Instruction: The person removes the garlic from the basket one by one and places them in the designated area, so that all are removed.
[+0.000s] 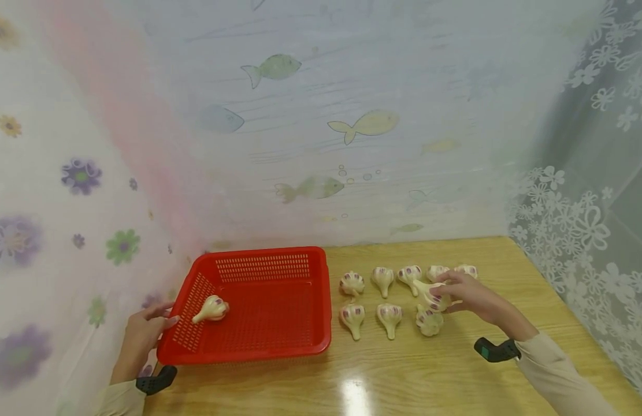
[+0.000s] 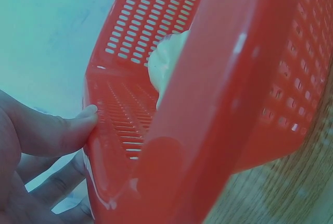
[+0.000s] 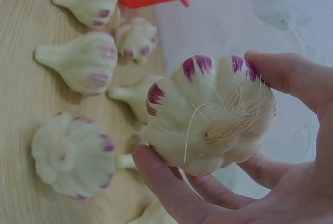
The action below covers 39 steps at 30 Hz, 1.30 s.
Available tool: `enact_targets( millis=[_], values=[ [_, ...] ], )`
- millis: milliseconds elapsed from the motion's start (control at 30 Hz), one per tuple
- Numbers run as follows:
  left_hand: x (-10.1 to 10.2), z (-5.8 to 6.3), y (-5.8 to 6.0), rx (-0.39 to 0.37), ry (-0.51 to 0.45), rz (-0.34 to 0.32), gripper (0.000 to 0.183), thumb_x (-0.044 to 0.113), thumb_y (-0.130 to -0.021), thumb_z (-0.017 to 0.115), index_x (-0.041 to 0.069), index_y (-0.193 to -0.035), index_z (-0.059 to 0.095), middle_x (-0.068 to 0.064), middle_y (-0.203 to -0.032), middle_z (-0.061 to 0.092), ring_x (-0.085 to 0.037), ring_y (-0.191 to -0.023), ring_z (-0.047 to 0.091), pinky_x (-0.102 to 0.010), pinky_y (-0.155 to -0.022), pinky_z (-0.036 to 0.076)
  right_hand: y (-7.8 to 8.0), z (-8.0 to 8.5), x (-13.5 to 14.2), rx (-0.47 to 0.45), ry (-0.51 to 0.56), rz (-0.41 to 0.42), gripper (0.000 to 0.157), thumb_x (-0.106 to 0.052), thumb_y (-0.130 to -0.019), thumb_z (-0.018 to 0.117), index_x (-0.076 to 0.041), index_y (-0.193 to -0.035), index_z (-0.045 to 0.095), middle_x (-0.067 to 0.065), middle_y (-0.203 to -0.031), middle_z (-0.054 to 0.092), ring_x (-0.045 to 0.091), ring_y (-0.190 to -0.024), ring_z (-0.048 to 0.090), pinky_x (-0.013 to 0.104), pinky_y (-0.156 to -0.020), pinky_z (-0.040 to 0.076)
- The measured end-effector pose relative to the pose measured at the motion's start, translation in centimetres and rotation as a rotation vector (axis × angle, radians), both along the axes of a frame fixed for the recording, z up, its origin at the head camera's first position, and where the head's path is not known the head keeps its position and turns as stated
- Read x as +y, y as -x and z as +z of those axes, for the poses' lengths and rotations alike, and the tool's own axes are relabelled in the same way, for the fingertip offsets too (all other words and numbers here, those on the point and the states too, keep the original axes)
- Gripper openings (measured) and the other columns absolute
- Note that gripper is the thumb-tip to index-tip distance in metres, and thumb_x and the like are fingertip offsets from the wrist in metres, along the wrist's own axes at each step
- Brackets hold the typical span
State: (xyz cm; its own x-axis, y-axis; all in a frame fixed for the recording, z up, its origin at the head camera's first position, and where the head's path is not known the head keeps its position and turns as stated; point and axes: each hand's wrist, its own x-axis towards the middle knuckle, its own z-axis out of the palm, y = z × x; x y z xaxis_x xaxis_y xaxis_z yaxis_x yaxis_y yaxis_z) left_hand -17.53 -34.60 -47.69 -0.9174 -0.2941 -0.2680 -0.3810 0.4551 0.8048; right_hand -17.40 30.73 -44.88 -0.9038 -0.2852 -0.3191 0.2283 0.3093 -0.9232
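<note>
My right hand [image 1: 468, 294] grips a garlic bulb [image 1: 434, 296] above the other bulbs on the table. In the right wrist view the held garlic bulb [image 3: 213, 114] shows its stringy roots and purple streaks, with the thumb and fingers around its sides. At the left end of a red plastic basket [image 1: 271, 352], my left hand [image 1: 144, 332] holds the rim. The left wrist view has the thumb on the rim and other fingers outside the wall. One garlic bulb [image 1: 212, 309] lies inside the basket near its left wall.
Several garlic bulbs [image 1: 389, 319] lie in two rough rows on the wooden table [image 1: 404, 375], right of the basket. A wall with painted fish [image 1: 370, 123] rises behind the table. A flowered wall [image 1: 81, 260] stands close on the left.
</note>
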Motion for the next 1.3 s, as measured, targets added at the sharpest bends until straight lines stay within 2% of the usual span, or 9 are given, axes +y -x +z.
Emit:
enact_targets(
  millis=[100, 300, 533, 700, 833, 1100, 1300],
  values=[
    [0.0, 0.0, 0.0, 0.002, -0.004, 0.003, 0.061, 0.020, -0.087, 0.066, -0.003, -0.138, 0.043, -0.033, -0.129, 0.044, -0.022, -0.080, 0.063, -0.041, -0.070, 0.057, -0.2, -0.5, 0.4, -0.001, -0.001, -0.008, 0.055, -0.023, -0.093, 0.059, 0.010, -0.130, 0.034, 0.020, -0.118, 0.047, 0.023, -0.099, 0.057, 0.049, -0.086, 0.050],
    [0.1, 0.1, -0.2, 0.004, -0.004, 0.002, 0.062, 0.022, -0.087, 0.066, -0.003, -0.139, 0.042, -0.033, -0.130, 0.044, -0.023, -0.082, 0.063, -0.043, -0.072, 0.056, -0.3, -1.4, 1.3, -0.018, 0.016, -0.029, 0.038, -0.022, -0.094, 0.058, 0.005, -0.116, 0.043, 0.018, -0.113, 0.044, 0.022, -0.089, 0.059, 0.050, -0.085, 0.050],
    [0.2, 0.2, -0.2, -0.007, -0.013, 0.007, 0.062, 0.022, -0.088, 0.066, -0.003, -0.139, 0.041, -0.033, -0.131, 0.043, -0.023, -0.082, 0.063, -0.043, -0.073, 0.056, -0.7, -2.2, 2.0, -0.050, 0.009, -0.067, 0.047, -0.024, -0.094, 0.058, 0.008, -0.124, 0.039, 0.014, -0.107, 0.051, 0.022, -0.089, 0.058, 0.047, -0.083, 0.051],
    [0.3, 0.2, -0.3, 0.004, -0.010, 0.002, 0.062, 0.021, -0.087, 0.066, -0.003, -0.139, 0.042, -0.033, -0.129, 0.044, -0.022, -0.080, 0.063, -0.041, -0.072, 0.056, -1.0, -2.8, 2.7, -0.066, 0.019, -0.081, 0.040, -0.024, -0.095, 0.056, 0.005, -0.120, 0.042, 0.008, -0.100, 0.054, 0.021, -0.087, 0.058, 0.049, -0.086, 0.050],
    [0.2, 0.2, -0.3, 0.006, -0.004, 0.000, 0.063, 0.021, -0.086, 0.066, -0.002, -0.139, 0.042, -0.033, -0.129, 0.044, -0.021, -0.080, 0.063, -0.040, -0.071, 0.057, -1.2, -3.3, 3.2, -0.074, 0.005, -0.106, 0.037, -0.025, -0.095, 0.056, 0.003, -0.116, 0.044, 0.008, -0.101, 0.052, 0.022, -0.088, 0.057, 0.049, -0.086, 0.049],
    [0.1, 0.0, -0.2, 0.013, -0.001, -0.004, 0.061, 0.021, -0.087, 0.066, -0.003, -0.138, 0.043, -0.032, -0.127, 0.046, -0.021, -0.079, 0.063, -0.040, -0.069, 0.057, -1.8, -4.2, 4.0, -0.091, -0.036, -0.132, 0.046, -0.028, -0.095, 0.056, 0.007, -0.120, 0.041, 0.012, -0.108, 0.050, 0.023, -0.088, 0.055, 0.048, -0.086, 0.049],
    [0.1, 0.0, -0.1, 0.010, -0.007, -0.004, 0.061, 0.022, -0.087, 0.066, -0.002, -0.139, 0.043, -0.032, -0.127, 0.045, -0.021, -0.079, 0.063, -0.040, -0.070, 0.057, -2.0, -5.2, 4.6, -0.100, -0.066, -0.167, 0.037, -0.029, -0.094, 0.057, 0.003, -0.111, 0.047, 0.010, -0.104, 0.051, 0.024, -0.087, 0.057, 0.046, -0.083, 0.050]
  ],
)
